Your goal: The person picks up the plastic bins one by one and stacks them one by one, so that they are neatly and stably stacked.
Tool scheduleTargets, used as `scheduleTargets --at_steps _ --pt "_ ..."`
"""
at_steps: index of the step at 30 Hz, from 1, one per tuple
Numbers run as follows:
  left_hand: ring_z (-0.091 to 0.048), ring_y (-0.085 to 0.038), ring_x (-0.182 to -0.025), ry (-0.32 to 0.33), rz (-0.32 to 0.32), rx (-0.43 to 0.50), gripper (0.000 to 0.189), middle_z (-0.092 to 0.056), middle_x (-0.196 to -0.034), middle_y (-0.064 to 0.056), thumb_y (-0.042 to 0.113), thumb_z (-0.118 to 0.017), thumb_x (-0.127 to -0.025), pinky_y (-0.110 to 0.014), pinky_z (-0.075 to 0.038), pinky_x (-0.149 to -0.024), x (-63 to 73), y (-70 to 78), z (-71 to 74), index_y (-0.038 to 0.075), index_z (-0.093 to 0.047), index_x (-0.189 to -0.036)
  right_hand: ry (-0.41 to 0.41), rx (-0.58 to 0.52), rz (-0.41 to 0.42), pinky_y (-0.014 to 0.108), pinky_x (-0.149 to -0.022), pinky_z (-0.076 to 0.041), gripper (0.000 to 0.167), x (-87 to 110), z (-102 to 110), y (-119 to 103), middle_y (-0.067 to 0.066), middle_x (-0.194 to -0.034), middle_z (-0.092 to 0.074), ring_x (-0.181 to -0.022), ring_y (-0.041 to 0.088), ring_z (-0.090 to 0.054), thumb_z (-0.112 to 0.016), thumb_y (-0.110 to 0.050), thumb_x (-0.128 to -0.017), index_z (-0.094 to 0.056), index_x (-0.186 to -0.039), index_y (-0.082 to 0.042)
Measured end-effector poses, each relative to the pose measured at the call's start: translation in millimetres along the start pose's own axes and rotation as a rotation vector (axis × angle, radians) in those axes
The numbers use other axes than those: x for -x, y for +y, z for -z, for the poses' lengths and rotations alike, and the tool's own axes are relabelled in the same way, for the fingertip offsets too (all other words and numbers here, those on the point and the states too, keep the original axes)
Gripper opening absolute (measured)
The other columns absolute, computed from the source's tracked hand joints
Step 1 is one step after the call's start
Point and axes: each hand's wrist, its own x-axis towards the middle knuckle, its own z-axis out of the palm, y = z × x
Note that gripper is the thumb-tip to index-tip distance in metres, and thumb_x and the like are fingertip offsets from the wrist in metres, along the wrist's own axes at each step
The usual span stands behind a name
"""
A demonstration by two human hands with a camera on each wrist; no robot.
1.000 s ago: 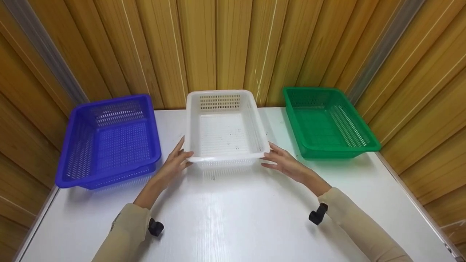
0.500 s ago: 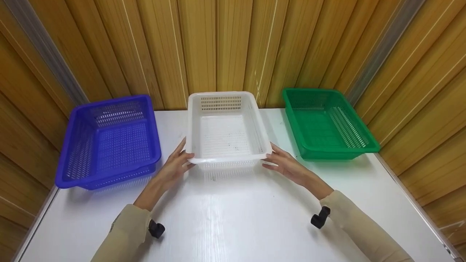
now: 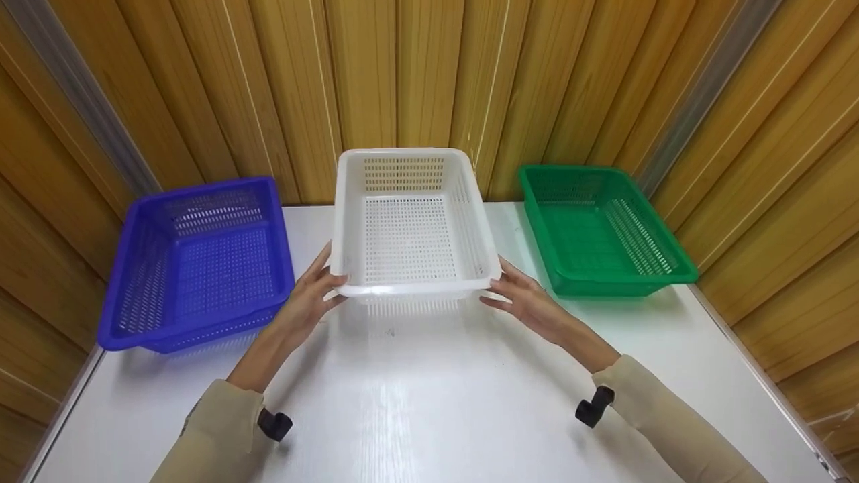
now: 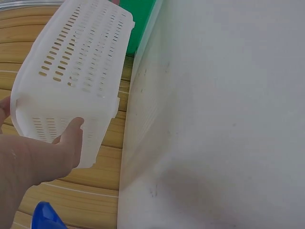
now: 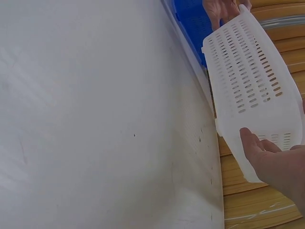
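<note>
A white rectangular plastic basket (image 3: 413, 290) with slotted walls hangs level above the table, nothing inside it. My left hand (image 3: 306, 305) holds its near left corner, thumb on the rim and other fingers along the side and underneath. At the near right corner, my right hand (image 3: 530, 305) grips the same rim. In the left wrist view, the basket (image 4: 66, 100) stands clear of the tabletop, the left hand (image 4: 52, 155) at its corner. The right wrist view has the right hand (image 5: 276, 164) against the basket's (image 5: 233, 121) slotted wall.
A blue basket (image 3: 285, 261) stands on the white table (image 3: 429, 389) at left, close to my left hand. To the right is a green basket (image 3: 624, 276). Wood-panelled walls (image 3: 429, 80) enclose the back and both sides.
The white basket has risen off the table between my two hands, and its floor holes now show more plainly. My left hand has shifted slightly left. The blue and green baskets stay put.
</note>
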Motion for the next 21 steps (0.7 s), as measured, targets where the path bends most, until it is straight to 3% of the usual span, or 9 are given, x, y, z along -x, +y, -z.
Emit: scheduleTargets --at_steps 3,6,10,14,21 --pt "-0.016 -0.031 -0.157 0.006 0.000 -0.030 0.083 0.015 -0.172 -0.009 0.010 -0.054 -0.103 -0.052 -0.024 -0.127 0.3 -1.3 0.7 0.033 -0.005 -0.165 0.000 0.014 0.007 0.062 -0.125 -0.025 0.065 1.0 0.1 1.0 0.019 -0.169 -0.020 -0.142 0.025 -0.046 -0.048 -0.014 -0.108 -0.018 -0.165 -0.027" --pt "-0.022 -0.033 -0.156 0.011 -0.007 -0.038 0.082 0.000 -0.173 -0.011 0.009 -0.054 -0.102 -0.052 -0.027 -0.126 0.0 -1.2 1.7 0.034 -0.008 -0.165 0.007 0.014 0.011 0.061 -0.124 -0.026 0.065 -0.3 -0.9 1.4 0.018 -0.169 -0.021 -0.141 0.025 -0.047 -0.050 -0.014 -0.108 -0.021 -0.165 -0.028" --pt "-0.032 -0.033 -0.151 0.023 -0.020 -0.045 0.080 -0.023 -0.169 -0.008 0.009 -0.054 -0.102 -0.045 -0.036 -0.123 8.6 13.5 6.4 0.038 -0.013 -0.164 0.010 0.013 0.029 0.059 -0.124 -0.030 0.065 -5.0 -12.5 -6.9 0.015 -0.170 -0.022 -0.141 0.025 -0.047 -0.052 -0.015 -0.107 -0.024 -0.164 -0.029" --pt "-0.034 -0.034 -0.151 0.028 -0.038 -0.088 0.078 -0.026 -0.169 -0.005 0.013 -0.055 -0.103 -0.044 -0.037 -0.121 19.5 26.7 15.1 0.041 -0.014 -0.164 0.006 0.026 0.053 0.058 -0.122 -0.033 0.067 -12.4 -25.0 -12.5 0.015 -0.169 -0.023 -0.143 0.026 -0.046 -0.055 -0.015 -0.106 -0.024 -0.164 -0.027" --pt "-0.032 -0.037 -0.152 0.025 -0.098 -0.162 0.072 -0.023 -0.170 -0.003 0.018 -0.055 -0.104 -0.061 -0.026 -0.124 40.2 45.2 36.8 0.046 -0.021 -0.161 -0.015 0.039 0.077 0.053 -0.120 -0.039 0.071 -28.4 -49.5 -17.1 0.017 -0.168 -0.025 -0.143 0.026 -0.046 -0.059 -0.017 -0.104 -0.022 -0.165 -0.022"
